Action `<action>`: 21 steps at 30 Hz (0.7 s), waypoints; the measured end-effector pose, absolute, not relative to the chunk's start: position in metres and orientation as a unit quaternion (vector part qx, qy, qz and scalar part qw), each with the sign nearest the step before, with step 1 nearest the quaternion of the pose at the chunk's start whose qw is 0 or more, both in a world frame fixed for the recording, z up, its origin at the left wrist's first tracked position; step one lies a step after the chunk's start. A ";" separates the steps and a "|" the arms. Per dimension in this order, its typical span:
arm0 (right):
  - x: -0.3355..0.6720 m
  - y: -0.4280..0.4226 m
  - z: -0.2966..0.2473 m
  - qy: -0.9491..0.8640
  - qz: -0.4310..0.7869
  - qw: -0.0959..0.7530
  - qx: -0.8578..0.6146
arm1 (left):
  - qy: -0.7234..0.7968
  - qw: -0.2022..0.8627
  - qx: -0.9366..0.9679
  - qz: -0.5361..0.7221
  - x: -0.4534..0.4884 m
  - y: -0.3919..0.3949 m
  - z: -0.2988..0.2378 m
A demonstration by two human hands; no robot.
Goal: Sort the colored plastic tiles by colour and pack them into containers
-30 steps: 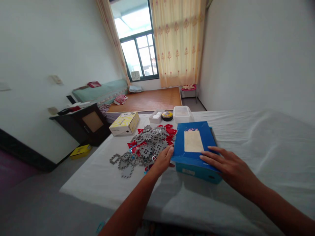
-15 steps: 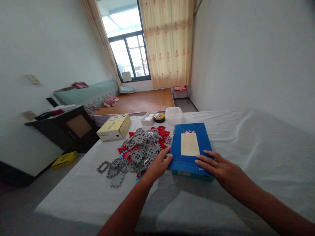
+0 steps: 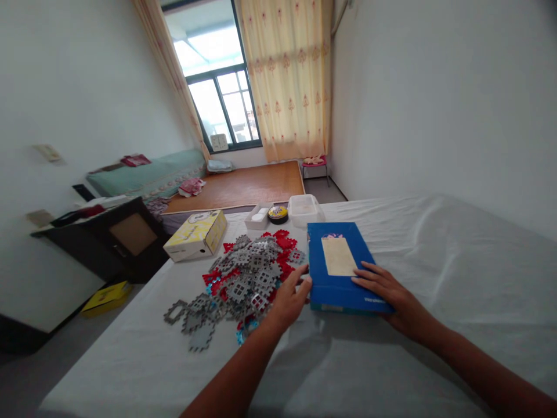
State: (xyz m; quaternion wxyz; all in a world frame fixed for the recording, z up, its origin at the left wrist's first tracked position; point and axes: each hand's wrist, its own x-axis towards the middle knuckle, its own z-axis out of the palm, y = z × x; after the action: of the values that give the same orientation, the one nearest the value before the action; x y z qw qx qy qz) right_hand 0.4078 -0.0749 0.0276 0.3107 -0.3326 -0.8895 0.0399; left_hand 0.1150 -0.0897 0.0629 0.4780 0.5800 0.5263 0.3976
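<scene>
A flat blue box [image 3: 319, 255] with a pale rectangular panel on its lid lies on the white-covered table. My right hand [image 3: 394, 296] grips its near right corner, fingers stretched over the lid and the thumb hidden. At the box's left side is my left hand [image 3: 292, 299], fingers apart and close against the edge; whether they touch it I cannot tell. To the left of that hand spreads a heap of notched interlocking plates [image 3: 256, 261], mostly grey, with red and blue ones among them.
Behind the heap stand a yellow-and-white carton [image 3: 195, 235], a small white tray [image 3: 256, 220], a round black-and-yellow tin [image 3: 278, 215] and a clear plastic container [image 3: 304, 210]. A dark cabinet [image 3: 117, 238] is beyond the table's left edge. A yellow box [image 3: 107, 299] lies on the floor.
The blue box has turned slightly and its near end has shifted right, away from the plates. My hands have moved with it; the left fingers look looser at its edge. The view has shifted a little.
</scene>
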 end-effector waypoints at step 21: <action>0.459 0.211 0.019 -0.843 0.046 0.374 -0.384 | 0.409 0.414 0.760 0.290 0.122 -0.093 0.092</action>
State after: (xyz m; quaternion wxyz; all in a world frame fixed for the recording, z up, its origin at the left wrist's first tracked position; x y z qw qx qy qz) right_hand 0.4586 0.2112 0.0192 0.3745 -0.3836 -0.8429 0.0465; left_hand 0.1222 -0.0930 0.0919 0.4136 0.7598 0.4091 0.2903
